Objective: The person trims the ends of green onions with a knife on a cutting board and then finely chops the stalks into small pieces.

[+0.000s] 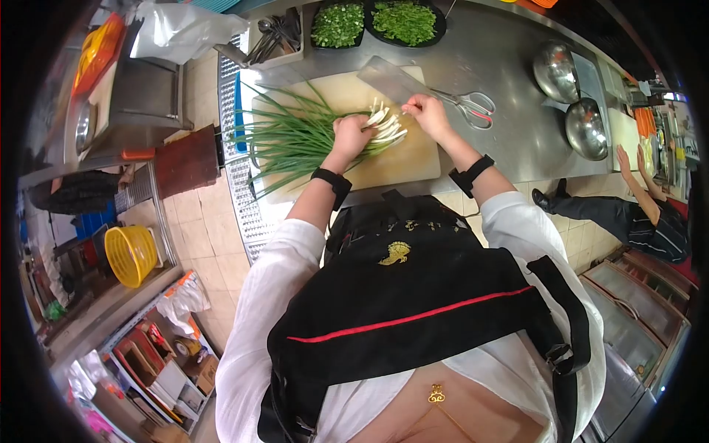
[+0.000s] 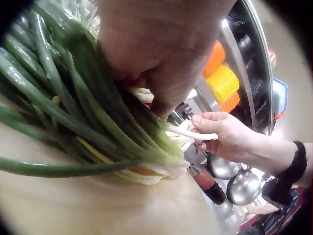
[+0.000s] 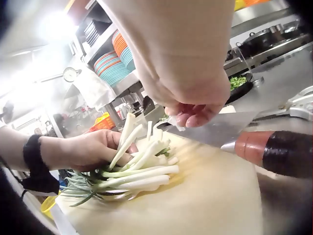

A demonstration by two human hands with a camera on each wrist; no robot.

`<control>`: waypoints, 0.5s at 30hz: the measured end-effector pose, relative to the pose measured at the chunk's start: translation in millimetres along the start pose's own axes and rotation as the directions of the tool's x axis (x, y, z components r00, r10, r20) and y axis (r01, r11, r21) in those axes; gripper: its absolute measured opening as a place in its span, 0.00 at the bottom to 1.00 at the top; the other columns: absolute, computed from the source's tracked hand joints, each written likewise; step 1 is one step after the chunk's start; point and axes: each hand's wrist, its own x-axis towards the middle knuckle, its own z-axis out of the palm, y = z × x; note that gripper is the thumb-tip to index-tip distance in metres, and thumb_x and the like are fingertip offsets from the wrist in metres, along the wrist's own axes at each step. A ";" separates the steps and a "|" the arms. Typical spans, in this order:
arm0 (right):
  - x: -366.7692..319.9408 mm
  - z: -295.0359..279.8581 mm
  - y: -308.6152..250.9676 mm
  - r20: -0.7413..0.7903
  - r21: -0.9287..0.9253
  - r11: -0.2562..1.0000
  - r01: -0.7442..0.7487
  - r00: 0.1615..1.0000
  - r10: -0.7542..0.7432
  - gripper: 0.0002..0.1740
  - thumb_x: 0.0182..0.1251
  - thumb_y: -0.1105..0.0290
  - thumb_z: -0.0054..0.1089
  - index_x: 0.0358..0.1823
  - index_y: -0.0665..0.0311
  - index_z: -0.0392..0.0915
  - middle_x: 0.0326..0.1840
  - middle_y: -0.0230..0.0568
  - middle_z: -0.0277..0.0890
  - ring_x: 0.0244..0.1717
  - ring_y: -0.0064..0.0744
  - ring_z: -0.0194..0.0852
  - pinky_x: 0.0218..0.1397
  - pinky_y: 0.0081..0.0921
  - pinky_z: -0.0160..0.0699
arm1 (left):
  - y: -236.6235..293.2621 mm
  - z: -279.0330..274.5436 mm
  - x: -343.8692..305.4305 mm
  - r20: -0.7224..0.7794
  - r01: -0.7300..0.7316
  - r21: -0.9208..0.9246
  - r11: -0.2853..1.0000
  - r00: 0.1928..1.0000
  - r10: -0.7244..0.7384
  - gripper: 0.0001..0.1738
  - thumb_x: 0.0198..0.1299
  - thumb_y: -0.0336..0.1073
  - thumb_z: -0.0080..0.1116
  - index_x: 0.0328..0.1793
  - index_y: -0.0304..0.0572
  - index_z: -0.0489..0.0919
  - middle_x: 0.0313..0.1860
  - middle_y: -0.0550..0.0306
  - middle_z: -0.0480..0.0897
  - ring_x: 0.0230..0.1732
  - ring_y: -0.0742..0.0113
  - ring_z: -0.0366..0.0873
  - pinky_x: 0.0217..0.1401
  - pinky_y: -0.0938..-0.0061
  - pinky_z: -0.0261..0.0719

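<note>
Steel counter, pale cutting board, spring onions under both hands.
Left hand grips the spring onions near their white ends, the greens fanning left. Just right of the bundle, the right hand pinches a single white stalk. From overhead, the handle of the cleaver is hidden behind that hand. Two black trays at the far edge hold chopped greens.
</note>
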 end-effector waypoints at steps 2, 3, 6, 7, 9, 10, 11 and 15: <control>-4.5 2.0 3.3 0.042 0.234 0.969 0.079 0.995 -0.091 0.09 0.53 0.65 0.64 0.30 0.63 0.79 0.25 0.47 0.77 0.26 0.43 0.77 0.33 0.31 0.75 | -1.2 1.0 0.4 -0.001 -0.005 -0.001 1.000 1.000 0.005 0.07 0.44 0.37 0.62 0.32 0.49 0.82 0.29 0.53 0.81 0.36 0.56 0.78 0.52 0.62 0.61; -7.4 0.9 -2.8 0.040 0.234 0.969 0.078 0.995 -0.090 0.09 0.53 0.65 0.64 0.30 0.63 0.79 0.25 0.47 0.77 0.26 0.43 0.77 0.33 0.31 0.75 | -1.5 1.3 0.9 0.003 -0.002 0.002 1.000 1.000 0.002 0.08 0.45 0.38 0.62 0.32 0.49 0.82 0.29 0.52 0.81 0.36 0.56 0.78 0.52 0.62 0.61; -10.7 1.6 -14.9 0.101 0.148 0.983 0.110 0.987 -0.126 0.07 0.53 0.67 0.61 0.30 0.63 0.80 0.27 0.49 0.78 0.28 0.44 0.78 0.36 0.32 0.76 | -1.7 0.7 1.6 0.012 0.001 0.006 1.000 1.000 -0.001 0.08 0.45 0.39 0.62 0.33 0.49 0.83 0.29 0.52 0.81 0.36 0.56 0.78 0.52 0.62 0.61; -8.1 3.1 -14.4 0.114 0.008 0.977 0.212 0.971 -0.211 0.07 0.53 0.68 0.59 0.30 0.63 0.80 0.28 0.50 0.78 0.29 0.46 0.78 0.36 0.35 0.76 | -1.1 -0.2 1.6 0.014 0.004 0.004 1.000 1.000 -0.004 0.09 0.45 0.39 0.63 0.33 0.49 0.83 0.29 0.52 0.81 0.36 0.56 0.78 0.52 0.62 0.61; -4.4 3.6 -14.3 0.138 -0.130 0.942 0.311 0.946 -0.293 0.07 0.53 0.69 0.57 0.30 0.63 0.80 0.29 0.51 0.78 0.30 0.48 0.78 0.37 0.37 0.76 | -0.8 -0.6 1.6 0.013 0.002 -0.005 1.000 1.000 -0.002 0.09 0.45 0.40 0.63 0.33 0.49 0.83 0.29 0.52 0.81 0.36 0.56 0.78 0.52 0.62 0.61; -3.3 2.8 -14.8 0.172 -0.161 0.927 0.339 0.934 -0.312 0.07 0.53 0.69 0.55 0.30 0.63 0.79 0.29 0.51 0.78 0.31 0.48 0.78 0.38 0.39 0.76 | -1.3 -0.5 1.3 0.013 0.001 -0.017 1.000 1.000 -0.001 0.09 0.45 0.40 0.63 0.33 0.49 0.83 0.29 0.52 0.81 0.36 0.56 0.78 0.52 0.62 0.61; -1.4 1.9 -15.7 0.206 -0.191 0.909 0.369 0.921 -0.330 0.07 0.53 0.70 0.53 0.30 0.63 0.79 0.30 0.50 0.78 0.32 0.49 0.78 0.39 0.40 0.76 | -1.6 -0.8 1.8 0.011 0.000 -0.016 1.000 1.000 0.001 0.09 0.45 0.40 0.63 0.33 0.49 0.83 0.29 0.52 0.81 0.36 0.56 0.78 0.52 0.62 0.61; 3.2 12.6 -7.0 0.281 -0.376 0.833 0.406 0.907 -0.315 0.07 0.52 0.72 0.56 0.32 0.64 0.79 0.29 0.49 0.78 0.32 0.50 0.76 0.39 0.40 0.75 | -2.0 -0.5 2.9 0.062 0.022 0.034 0.999 0.998 -0.024 0.09 0.45 0.41 0.63 0.33 0.50 0.83 0.28 0.51 0.81 0.35 0.55 0.78 0.52 0.62 0.60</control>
